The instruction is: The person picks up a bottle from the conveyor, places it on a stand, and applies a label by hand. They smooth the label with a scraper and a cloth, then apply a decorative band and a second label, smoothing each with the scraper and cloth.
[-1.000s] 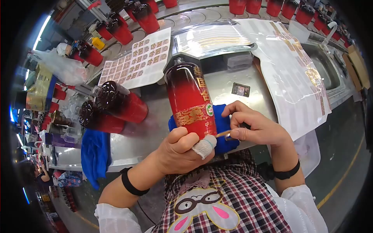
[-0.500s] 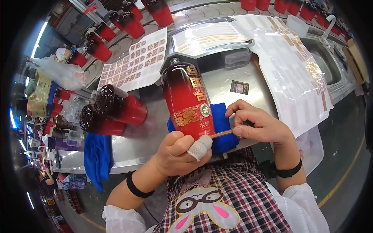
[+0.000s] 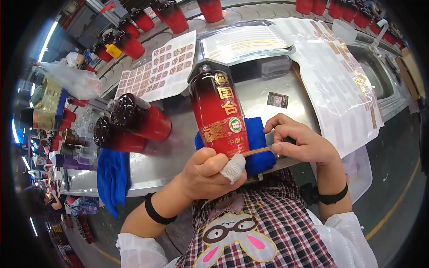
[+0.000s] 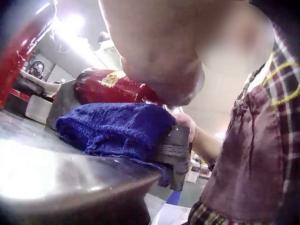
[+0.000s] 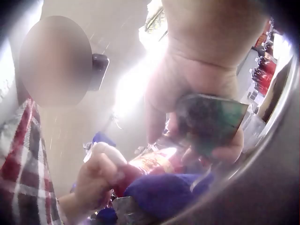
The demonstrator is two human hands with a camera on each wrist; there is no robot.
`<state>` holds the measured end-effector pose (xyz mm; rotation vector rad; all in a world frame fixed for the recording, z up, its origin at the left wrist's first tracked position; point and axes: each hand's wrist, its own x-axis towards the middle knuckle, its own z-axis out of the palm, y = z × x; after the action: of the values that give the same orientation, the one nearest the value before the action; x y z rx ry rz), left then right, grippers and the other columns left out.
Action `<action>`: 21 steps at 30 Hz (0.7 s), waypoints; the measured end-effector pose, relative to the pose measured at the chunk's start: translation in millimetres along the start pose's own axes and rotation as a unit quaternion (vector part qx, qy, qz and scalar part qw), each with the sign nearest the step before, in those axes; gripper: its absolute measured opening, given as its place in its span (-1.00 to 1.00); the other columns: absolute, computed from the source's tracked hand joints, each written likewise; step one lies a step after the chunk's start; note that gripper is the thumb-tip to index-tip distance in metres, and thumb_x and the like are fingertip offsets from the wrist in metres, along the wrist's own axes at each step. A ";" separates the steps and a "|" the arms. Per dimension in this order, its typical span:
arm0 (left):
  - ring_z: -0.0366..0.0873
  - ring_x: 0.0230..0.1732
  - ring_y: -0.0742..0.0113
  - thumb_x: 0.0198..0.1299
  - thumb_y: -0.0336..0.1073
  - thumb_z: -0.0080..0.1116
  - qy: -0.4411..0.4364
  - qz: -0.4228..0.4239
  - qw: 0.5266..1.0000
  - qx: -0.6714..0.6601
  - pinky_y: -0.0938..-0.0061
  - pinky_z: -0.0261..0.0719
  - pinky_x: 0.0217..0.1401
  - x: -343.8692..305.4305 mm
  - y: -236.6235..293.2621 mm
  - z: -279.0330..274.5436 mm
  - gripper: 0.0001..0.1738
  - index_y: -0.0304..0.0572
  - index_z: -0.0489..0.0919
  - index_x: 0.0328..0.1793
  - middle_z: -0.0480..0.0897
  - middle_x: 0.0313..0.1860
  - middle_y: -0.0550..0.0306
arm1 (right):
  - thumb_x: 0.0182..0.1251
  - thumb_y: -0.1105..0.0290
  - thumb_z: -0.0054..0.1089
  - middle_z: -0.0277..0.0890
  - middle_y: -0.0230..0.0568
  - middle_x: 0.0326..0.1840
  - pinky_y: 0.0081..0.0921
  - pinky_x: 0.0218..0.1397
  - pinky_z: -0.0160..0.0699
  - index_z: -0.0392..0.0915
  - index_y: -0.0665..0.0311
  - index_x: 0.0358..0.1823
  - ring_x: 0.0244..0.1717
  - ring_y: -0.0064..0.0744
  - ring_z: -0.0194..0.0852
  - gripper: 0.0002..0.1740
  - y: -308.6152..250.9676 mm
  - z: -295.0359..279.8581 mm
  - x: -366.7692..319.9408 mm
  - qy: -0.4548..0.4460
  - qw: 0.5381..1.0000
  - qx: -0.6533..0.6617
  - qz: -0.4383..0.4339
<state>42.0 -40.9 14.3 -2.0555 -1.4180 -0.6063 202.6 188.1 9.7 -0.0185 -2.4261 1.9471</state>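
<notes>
Bottle [image 3: 214,107]: smooth, high-gloss, glass-like; gold lettering [image 3: 226,93] metallic, shiny. Slim stick [image 3: 259,151]: matt, wood-like. Finger wrap [image 3: 233,169]: matt knitted cloth. Folded blue cloth [image 4: 119,129]: rough, fuzzy pile. Surface [image 3: 257,100]: smooth, reflective metal. Apron [image 3: 292,234]: matt woven fabric.

- Two red-and-black bottles [image 3: 154,125], close together at left on the counter [image 3: 181,143].
- A blue cloth [image 3: 111,178] hanging over the front edge.
- A sheet of printed labels [image 3: 156,67]; beside it, a tray [image 3: 289,51] of pale strips.
- A long white sheet [image 3: 333,94] with gold patterning, near a sink [image 3: 374,73] and faucet [image 3: 382,27].
- A small dark card [image 3: 277,100], lying flat.
- More red bottles [image 3: 176,20] along the back.
- A plastic bag [image 3: 76,81], far left.
</notes>
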 end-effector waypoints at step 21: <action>0.41 -0.12 0.27 -0.27 -0.36 0.35 0.015 -0.097 0.994 -0.048 0.39 0.43 -0.27 -20.0 8.2 1.6 -0.75 0.12 0.68 -0.36 0.61 -0.10 0.32 | 0.34 0.25 0.25 0.40 -0.15 0.05 -0.42 0.13 0.29 0.51 0.31 -0.35 0.05 -0.33 0.30 -0.74 -2.6 -1.3 1.9 -0.012 0.999 -0.031 -0.037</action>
<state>43.0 -55.8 -1.4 -1.9864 -1.6108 -0.7973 200.7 188.9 12.5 0.0917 -2.4641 1.8508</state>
